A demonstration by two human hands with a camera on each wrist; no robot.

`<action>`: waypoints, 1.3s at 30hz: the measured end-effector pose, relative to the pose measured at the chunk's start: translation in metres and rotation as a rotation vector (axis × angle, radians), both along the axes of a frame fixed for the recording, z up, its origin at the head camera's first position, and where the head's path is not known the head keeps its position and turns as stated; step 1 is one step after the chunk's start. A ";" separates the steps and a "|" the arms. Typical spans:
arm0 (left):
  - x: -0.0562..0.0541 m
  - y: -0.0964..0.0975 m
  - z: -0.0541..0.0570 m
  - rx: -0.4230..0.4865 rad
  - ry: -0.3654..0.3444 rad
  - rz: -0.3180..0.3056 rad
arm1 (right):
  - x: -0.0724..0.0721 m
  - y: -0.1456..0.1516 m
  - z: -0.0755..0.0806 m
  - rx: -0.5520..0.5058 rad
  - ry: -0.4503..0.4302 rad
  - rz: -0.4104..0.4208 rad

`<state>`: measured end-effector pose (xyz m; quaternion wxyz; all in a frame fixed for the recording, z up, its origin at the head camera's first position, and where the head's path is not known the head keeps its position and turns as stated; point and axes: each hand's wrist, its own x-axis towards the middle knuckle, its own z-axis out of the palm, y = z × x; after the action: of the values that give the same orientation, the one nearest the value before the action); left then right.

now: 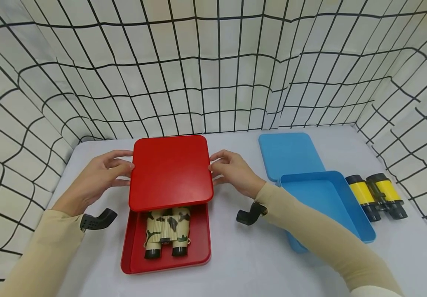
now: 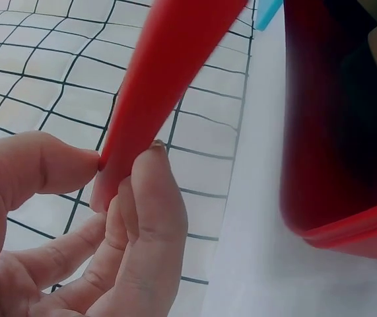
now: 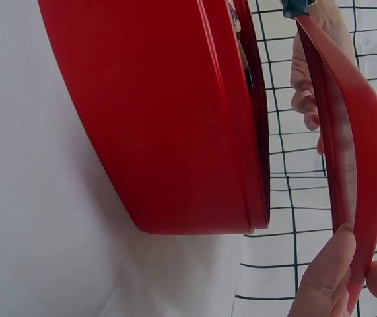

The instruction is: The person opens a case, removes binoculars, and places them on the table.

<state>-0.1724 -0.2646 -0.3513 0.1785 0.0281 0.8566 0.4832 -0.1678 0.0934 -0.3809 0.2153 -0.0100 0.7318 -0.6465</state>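
Observation:
A red lid (image 1: 172, 171) is held up over a red box (image 1: 204, 251), covering its far part in the head view. My left hand (image 1: 104, 175) pinches the lid's left edge between thumb and fingers, as the left wrist view shows with the lid (image 2: 152, 86) raised off the box (image 2: 340, 228). On the opposite edge my right hand (image 1: 233, 171) pinches the lid too. The right wrist view shows a gap between the lid (image 3: 366, 145) and the box (image 3: 168, 132). Camouflage binoculars (image 1: 167, 231) lie inside the box, their far end hidden under the lid.
To the right, a blue box (image 1: 313, 194) stands open beside a flat blue lid (image 1: 289, 152). Yellow and black binoculars (image 1: 378, 196) lie to its right. A black wire grid (image 1: 219, 74) encloses the white table (image 1: 235, 260) at the back and sides.

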 end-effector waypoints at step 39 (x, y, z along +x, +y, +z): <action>-0.051 0.004 -0.008 0.017 -0.010 0.062 | -0.054 -0.015 -0.011 0.026 -0.016 -0.133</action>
<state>-0.2237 -0.2604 -0.3595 0.1675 0.0006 0.8521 0.4959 -0.2221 0.0783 -0.3916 0.1778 0.0467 0.7376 -0.6497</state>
